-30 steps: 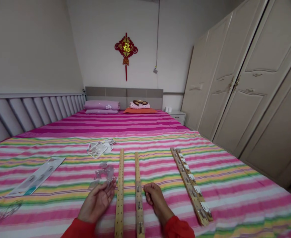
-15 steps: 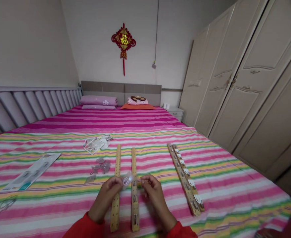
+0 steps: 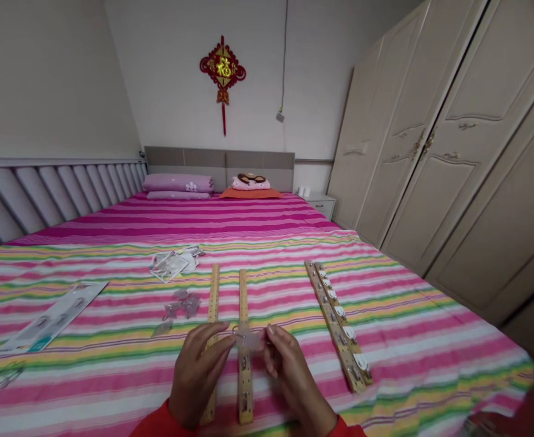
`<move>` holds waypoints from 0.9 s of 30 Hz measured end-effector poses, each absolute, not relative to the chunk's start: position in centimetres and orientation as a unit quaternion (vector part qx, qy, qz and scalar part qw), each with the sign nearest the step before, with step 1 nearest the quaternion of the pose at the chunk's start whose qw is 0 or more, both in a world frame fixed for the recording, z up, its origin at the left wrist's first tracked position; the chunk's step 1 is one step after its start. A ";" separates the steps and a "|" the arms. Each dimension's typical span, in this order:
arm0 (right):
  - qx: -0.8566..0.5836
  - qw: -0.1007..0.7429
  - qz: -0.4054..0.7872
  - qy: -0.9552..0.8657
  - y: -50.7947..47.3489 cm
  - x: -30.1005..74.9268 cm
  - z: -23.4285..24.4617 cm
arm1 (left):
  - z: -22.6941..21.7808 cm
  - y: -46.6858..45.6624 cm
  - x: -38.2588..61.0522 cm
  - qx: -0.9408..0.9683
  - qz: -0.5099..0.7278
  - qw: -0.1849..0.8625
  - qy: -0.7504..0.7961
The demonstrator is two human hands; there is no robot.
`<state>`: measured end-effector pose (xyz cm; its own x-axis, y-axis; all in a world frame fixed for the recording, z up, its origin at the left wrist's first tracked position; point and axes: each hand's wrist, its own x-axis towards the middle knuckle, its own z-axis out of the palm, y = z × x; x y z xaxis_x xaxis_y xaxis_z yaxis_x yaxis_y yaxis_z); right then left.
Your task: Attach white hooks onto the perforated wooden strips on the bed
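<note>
One clear plastic hook [image 3: 251,341] spans the gap between the two hands, over the middle wooden strip [image 3: 243,300]; whether it touches the wood I cannot tell. The right hand [image 3: 289,361] pinches one end of it between thumb and forefinger; the left hand [image 3: 200,364] has thumb and forefinger parted at the other end, and its hold is unclear. The step in hand looks like handling this single piece with both hands; the next move would seem to call for a light grip on its thin edges. Metal hooks [image 3: 245,400] sit on the strip between the wrists. The left wooden strip [image 3: 214,294] runs partly behind the left hand, which crowds its edge and leaves little sideways room. Beyond that hand lie loose hooks [image 3: 183,304], with packets [image 3: 173,264] farther out. Open striped bedspread [image 3: 303,331] separates the right hand from the paired strips [image 3: 333,315], so that side offers more room.
</note>
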<state>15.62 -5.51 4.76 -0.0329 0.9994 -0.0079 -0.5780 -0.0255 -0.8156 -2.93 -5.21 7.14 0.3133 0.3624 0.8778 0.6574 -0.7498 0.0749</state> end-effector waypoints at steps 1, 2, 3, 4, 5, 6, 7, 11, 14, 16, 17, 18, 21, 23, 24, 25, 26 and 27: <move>-0.317 0.613 0.645 -0.329 -5.6 15.8 5.0 | 7.1 -5.3 -2.9 -0.801 -0.486 0.158 -0.311; -0.312 0.608 0.650 -0.332 -5.6 16.0 5.2 | 7.1 -5.3 -2.8 -0.806 -0.482 0.164 -0.303; -0.309 0.602 0.654 -0.338 -5.7 16.1 5.4 | 7.1 -5.3 -2.7 -0.809 -0.478 0.169 -0.297; -0.307 0.595 0.659 -0.344 -5.8 16.3 5.5 | 7.0 -5.3 -2.6 -0.812 -0.475 0.174 -0.292; -0.307 0.588 0.663 -0.348 -5.9 16.4 5.5 | 7.0 -5.2 -2.6 -0.813 -0.472 0.178 -0.290; -0.308 0.583 0.666 -0.349 -5.9 16.5 5.5 | 6.9 -5.2 -2.5 -0.813 -0.471 0.182 -0.290; -0.310 0.579 0.669 -0.349 -6.0 16.6 5.4 | 6.8 -5.3 -2.4 -0.811 -0.470 0.187 -0.293; -0.319 0.577 0.671 -0.339 -6.4 16.1 4.8 | 6.4 -5.3 -1.8 -0.791 -0.477 0.209 -0.320; -0.331 0.585 0.660 -0.336 -6.5 15.4 4.5 | 6.2 -5.4 -1.2 -0.780 -0.479 0.214 -0.341; -0.343 0.598 0.647 -0.326 -6.3 15.0 4.5 | 6.1 -5.4 -0.8 -0.775 -0.477 0.216 -0.354; -0.350 0.604 0.640 -0.320 -6.2 14.9 4.5 | 6.1 -5.4 -0.6 -0.772 -0.477 0.215 -0.360; -0.356 0.611 0.634 -0.314 -6.0 14.8 4.5 | 6.1 -5.4 -0.4 -0.770 -0.477 0.216 -0.364; -0.372 0.618 0.624 -0.300 -5.5 14.6 4.6 | 6.1 -5.3 -0.1 -0.772 -0.474 0.219 -0.363; -0.378 0.617 0.623 -0.298 -5.2 14.4 4.5 | 6.0 -5.2 0.0 -0.774 -0.470 0.220 -0.362; -0.381 0.617 0.621 -0.297 -5.0 14.4 4.4 | 5.9 -5.1 0.1 -0.775 -0.468 0.220 -0.362; -0.384 0.618 0.619 -0.295 -4.8 14.3 4.3 | 5.9 -5.1 0.2 -0.777 -0.466 0.217 -0.364; -0.385 0.620 0.617 -0.293 -4.4 14.3 4.1 | 5.8 -4.9 0.3 -0.780 -0.463 0.213 -0.364; -0.385 0.623 0.616 -0.290 -3.9 14.4 3.9 | 5.7 -4.8 0.4 -0.786 -0.458 0.204 -0.362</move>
<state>14.42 -3.91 3.91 0.0729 0.9909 -0.1134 -0.5439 -0.0558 -0.8373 0.38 -4.80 5.67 0.3183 0.3812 0.8680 0.7557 -0.6548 0.0105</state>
